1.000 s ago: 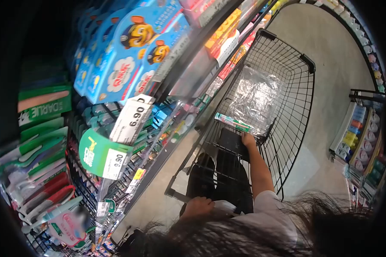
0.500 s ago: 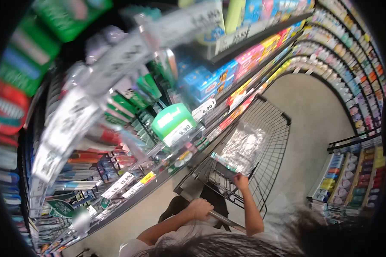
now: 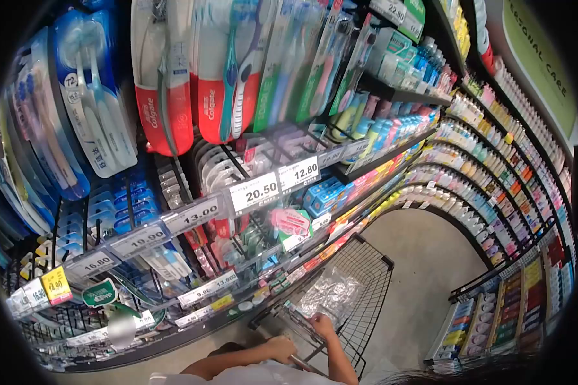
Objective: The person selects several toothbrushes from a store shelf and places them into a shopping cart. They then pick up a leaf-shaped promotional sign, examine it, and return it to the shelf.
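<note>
My left hand (image 3: 279, 348) is closed around the handle (image 3: 308, 364) of a black wire shopping cart (image 3: 368, 314). Reaching over the near end of the cart, my right hand (image 3: 322, 325) has its fingers closed at the end of a narrow flat package (image 3: 297, 314); its printing is too small to read. Beside that package, a clear, crinkled plastic bag (image 3: 334, 290) lies in the cart basket. What is inside the bag cannot be made out.
Hanging toothbrush packs (image 3: 221, 83) fill the shelf at left, above a rail of price tags (image 3: 257, 192). Blue boxes (image 3: 327, 196) stand farther along. Curved shelves of bottles (image 3: 488, 192) line the far side, a low display (image 3: 494, 314) stands at right, and grey floor (image 3: 424, 256) lies between.
The view has turned up and left, bringing the toothbrush packs into sharp sight. Cart and hands appear lower and farther left. Both hands keep their holds.
</note>
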The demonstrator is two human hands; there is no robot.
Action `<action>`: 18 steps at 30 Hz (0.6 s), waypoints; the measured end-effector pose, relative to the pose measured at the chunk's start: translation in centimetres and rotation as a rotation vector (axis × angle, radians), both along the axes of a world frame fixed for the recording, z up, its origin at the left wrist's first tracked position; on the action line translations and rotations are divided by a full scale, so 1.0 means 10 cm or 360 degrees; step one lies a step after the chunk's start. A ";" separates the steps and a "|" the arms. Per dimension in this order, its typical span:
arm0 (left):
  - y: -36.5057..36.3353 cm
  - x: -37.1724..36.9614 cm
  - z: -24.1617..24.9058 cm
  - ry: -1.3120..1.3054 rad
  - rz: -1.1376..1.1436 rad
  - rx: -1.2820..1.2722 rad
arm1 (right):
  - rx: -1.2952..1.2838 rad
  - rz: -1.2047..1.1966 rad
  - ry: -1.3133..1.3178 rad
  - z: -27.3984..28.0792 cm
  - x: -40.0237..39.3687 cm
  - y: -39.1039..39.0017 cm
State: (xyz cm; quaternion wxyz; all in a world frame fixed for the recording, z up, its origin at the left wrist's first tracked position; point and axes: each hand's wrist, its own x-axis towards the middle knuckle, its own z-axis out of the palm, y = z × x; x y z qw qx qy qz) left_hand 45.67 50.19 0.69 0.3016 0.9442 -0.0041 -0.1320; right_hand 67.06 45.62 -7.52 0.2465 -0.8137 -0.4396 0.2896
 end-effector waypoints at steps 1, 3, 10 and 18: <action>0.01 -0.03 0.06 -0.0005 -0.0035 -0.0021 | 0.0043 0.0000 -0.0006 0.09 -0.03 0.13; 0.03 -0.07 0.08 -0.0021 -0.0055 -0.0056 | 0.0414 -0.0037 -0.0025 0.31 -0.03 0.49; 0.13 -0.02 0.02 0.0045 -0.0024 -0.0061 | 0.1297 0.0057 0.0897 3.09 -0.33 1.24; 0.24 0.10 -0.19 -0.0138 0.0300 0.0026 | 0.1718 0.2435 0.2008 5.24 -0.93 0.75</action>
